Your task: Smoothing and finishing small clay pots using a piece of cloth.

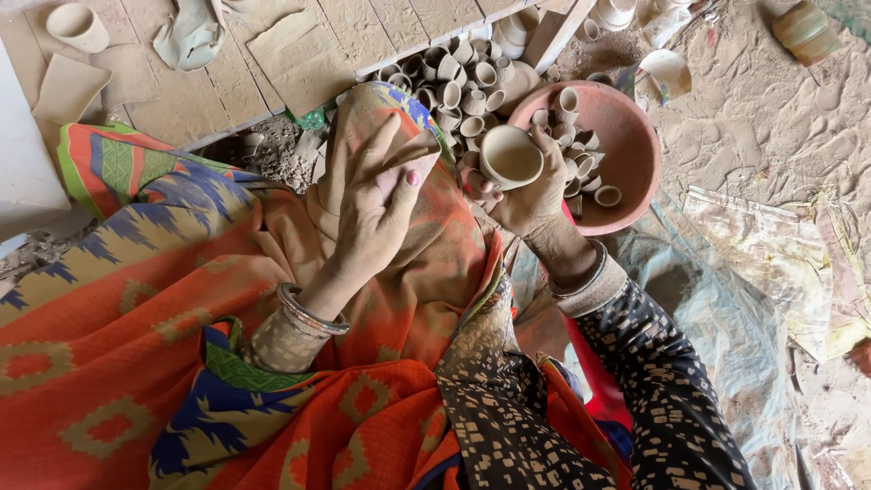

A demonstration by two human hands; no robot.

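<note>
My right hand (531,195) is shut around a small unfired clay cup (510,156), its mouth facing up, just over the near rim of a reddish clay bowl (640,154). My left hand (376,204) lies flat on my raised knee, pressing a small tan piece, perhaps sandpaper (419,150), against the orange patterned cloth (136,345). Several more small clay cups (576,150) lie inside the bowl.
A pile of little clay cups (454,86) lies between the bowl and a brick-paved ledge (299,45). A single cup (77,25) and a rag (190,36) sit on the ledge. Sandy ground (771,118) and plastic sheeting (726,308) are at right.
</note>
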